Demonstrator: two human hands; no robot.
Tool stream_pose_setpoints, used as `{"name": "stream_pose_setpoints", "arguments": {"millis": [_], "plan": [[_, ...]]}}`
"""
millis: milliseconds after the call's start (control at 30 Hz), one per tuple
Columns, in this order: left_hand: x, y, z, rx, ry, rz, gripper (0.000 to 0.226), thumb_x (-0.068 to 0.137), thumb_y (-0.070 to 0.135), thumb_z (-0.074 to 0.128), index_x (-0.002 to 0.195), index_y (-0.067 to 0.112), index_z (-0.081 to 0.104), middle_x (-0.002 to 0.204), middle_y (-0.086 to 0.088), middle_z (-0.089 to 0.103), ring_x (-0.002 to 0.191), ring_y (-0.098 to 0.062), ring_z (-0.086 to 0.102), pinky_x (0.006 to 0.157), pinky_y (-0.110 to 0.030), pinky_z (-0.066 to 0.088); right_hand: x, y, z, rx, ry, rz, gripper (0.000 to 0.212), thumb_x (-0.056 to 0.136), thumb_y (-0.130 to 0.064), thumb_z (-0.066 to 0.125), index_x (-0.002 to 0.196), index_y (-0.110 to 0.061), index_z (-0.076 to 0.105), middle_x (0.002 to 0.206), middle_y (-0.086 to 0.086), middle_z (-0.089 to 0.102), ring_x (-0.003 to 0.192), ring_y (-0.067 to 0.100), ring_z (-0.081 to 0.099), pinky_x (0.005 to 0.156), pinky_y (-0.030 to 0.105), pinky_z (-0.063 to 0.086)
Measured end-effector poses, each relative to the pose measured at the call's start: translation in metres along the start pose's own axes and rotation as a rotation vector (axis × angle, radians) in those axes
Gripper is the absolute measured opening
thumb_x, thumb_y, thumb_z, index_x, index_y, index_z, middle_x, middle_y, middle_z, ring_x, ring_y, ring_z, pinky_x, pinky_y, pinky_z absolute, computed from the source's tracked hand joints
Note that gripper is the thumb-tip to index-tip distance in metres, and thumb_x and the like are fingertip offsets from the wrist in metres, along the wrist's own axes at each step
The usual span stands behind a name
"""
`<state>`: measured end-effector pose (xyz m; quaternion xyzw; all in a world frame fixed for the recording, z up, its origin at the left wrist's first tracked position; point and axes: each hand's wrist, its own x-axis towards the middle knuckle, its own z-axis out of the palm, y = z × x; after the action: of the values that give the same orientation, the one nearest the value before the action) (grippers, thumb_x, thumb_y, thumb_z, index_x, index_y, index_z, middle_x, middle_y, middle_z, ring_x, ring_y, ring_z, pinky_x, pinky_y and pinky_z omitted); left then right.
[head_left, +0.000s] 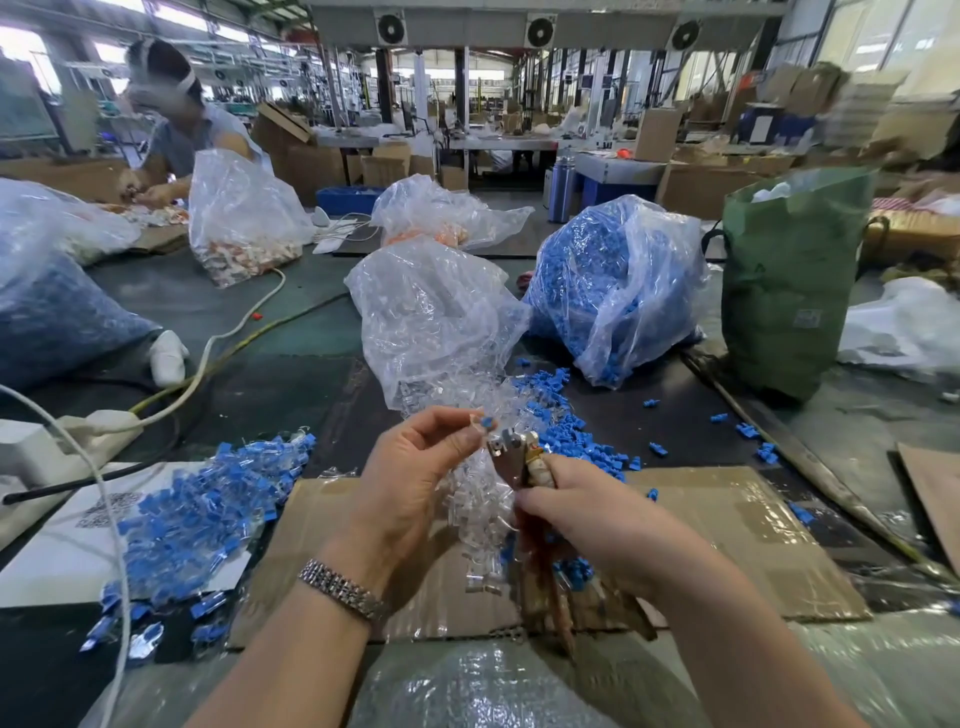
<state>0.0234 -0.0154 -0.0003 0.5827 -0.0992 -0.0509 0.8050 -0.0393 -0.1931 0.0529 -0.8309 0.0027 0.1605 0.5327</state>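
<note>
Pinched in the left grip (410, 467): a blue-capped clear connector (482, 423), touching the head of the pliers (511, 452); handles clenched in the right grip (597, 519).

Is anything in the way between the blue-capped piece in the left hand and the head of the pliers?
Nothing visible does. The left hand pinches the blue-capped piece just above the head of the pliers, which the right hand grips by the handles. Only open air lies between them. The pile of clear parts sits lower.
</note>
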Motion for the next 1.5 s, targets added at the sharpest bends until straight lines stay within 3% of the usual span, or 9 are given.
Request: {"name": "stream_pose_setpoints", "arguments": {"millis": [133, 233, 333, 467, 567, 633, 1100, 1333, 1500], "plan": [[0.004, 0.016, -0.028, 0.585, 0.397, 0.17, 0.011, 0.09, 0.012, 0.074, 0.092, 0.023, 0.073, 0.091, 0.002, 0.074, 0.086, -0.008, 0.068, 0.078, -0.023, 0.054, -0.003, -0.002, -0.03, -0.244, 0.173, -0.031, 0.016, 0.1, -0.025, 0.055, 0.094, -0.011, 0.057, 0.078, 0.002, 0.062, 0.068, 0.016, 0.059, 0.067, 0.037, 0.051], [0.003, 0.023, -0.05, 1.028, 0.743, 0.16, 0.009, 0.091, 0.01, 0.067, 0.095, 0.018, 0.069, 0.1, -0.008, 0.066, 0.089, -0.023, 0.061, 0.083, -0.043, 0.053, 0.006, 0.005, -0.056, -0.536, 0.384, 0.047, 0.028, 0.096, -0.034, 0.065, 0.114, -0.016, 0.054, 0.102, 0.003, 0.063, 0.092, 0.022, 0.06, 0.078, 0.036, 0.046], [0.0, 0.025, -0.06, 1.342, 0.897, 0.055, 0.014, 0.088, 0.01, 0.066, 0.1, 0.017, 0.07, 0.112, -0.015, 0.057, 0.109, -0.036, 0.05, 0.097, -0.053, 0.038, 0.021, 0.024, -0.071, -0.702, 0.453, 0.246, 0.046, 0.096, -0.035, 0.066, 0.13, -0.009, 0.049, 0.128, 0.017, 0.055, 0.118, 0.035, 0.053, 0.097, 0.04, 0.046], [0.001, 0.021, -0.047, 1.269, 0.586, 0.16, 0.017, 0.088, 0.006, 0.066, 0.097, 0.019, 0.07, 0.105, -0.005, 0.061, 0.101, -0.026, 0.057, 0.086, -0.039, 0.045, 0.037, 0.043, -0.071, -0.764, 0.46, 0.379, 0.059, 0.094, -0.045, 0.066, 0.136, -0.008, 0.046, 0.135, 0.019, 0.049, 0.126, 0.038, 0.048, 0.105, 0.046, 0.044], [0.003, 0.014, -0.034, 1.132, 0.254, 0.033, 0.017, 0.089, 0.013, 0.069, 0.089, 0.029, 0.069, 0.094, 0.011, 0.067, 0.085, -0.003, 0.061, 0.07, -0.015, 0.043, 0.043, 0.051, -0.064, -0.804, 0.481, 0.372, 0.057, 0.095, -0.052, 0.061, 0.134, -0.013, 0.047, 0.133, 0.015, 0.051, 0.122, 0.035, 0.051, 0.1, 0.045, 0.047], [0.004, 0.008, -0.031, 1.147, 0.166, -0.026, 0.016, 0.086, 0.019, 0.074, 0.084, 0.034, 0.068, 0.087, 0.012, 0.068, 0.083, -0.004, 0.063, 0.068, -0.016, 0.044, 0.045, 0.056, -0.059, -0.848, 0.522, 0.354, 0.055, 0.095, -0.056, 0.057, 0.133, -0.017, 0.048, 0.131, 0.012, 0.052, 0.121, 0.032, 0.052, 0.097, 0.045, 0.048], [0.004, 0.0, -0.024, 1.3, 0.056, -0.035, 0.01, 0.086, 0.035, 0.075, 0.088, 0.033, 0.066, 0.096, 0.009, 0.056, 0.085, -0.004, 0.056, 0.071, -0.025, 0.044, 0.044, 0.08, -0.054, -0.872, 0.673, 0.261, 0.062, 0.096, -0.064, 0.044, 0.143, -0.024, 0.041, 0.139, 0.008, 0.044, 0.131, 0.03, 0.037, 0.104, 0.052, 0.036], [0.005, -0.003, -0.027, 1.289, 0.067, -0.029, 0.011, 0.087, 0.042, 0.076, 0.086, 0.032, 0.071, 0.094, 0.011, 0.057, 0.083, 0.001, 0.052, 0.064, -0.015, 0.035, 0.043, 0.077, -0.044, -0.892, 0.773, -0.299, 0.03, 0.095, -0.04, 0.062, 0.125, -0.035, 0.066, 0.123, -0.011, 0.057, 0.12, 0.016, 0.043, 0.096, 0.04, 0.028], [0.002, -0.001, -0.023, 1.213, 0.099, -0.029, 0.016, 0.083, 0.043, 0.08, 0.073, 0.04, 0.068, 0.083, 0.016, 0.06, 0.077, 0.002, 0.055, 0.061, -0.016, 0.037, 0.048, 0.078, -0.039, -0.843, 0.651, -0.261, 0.022, 0.102, -0.036, 0.055, 0.115, -0.04, 0.072, 0.115, -0.016, 0.065, 0.118, 0.015, 0.043, 0.093, 0.04, 0.024]]}}
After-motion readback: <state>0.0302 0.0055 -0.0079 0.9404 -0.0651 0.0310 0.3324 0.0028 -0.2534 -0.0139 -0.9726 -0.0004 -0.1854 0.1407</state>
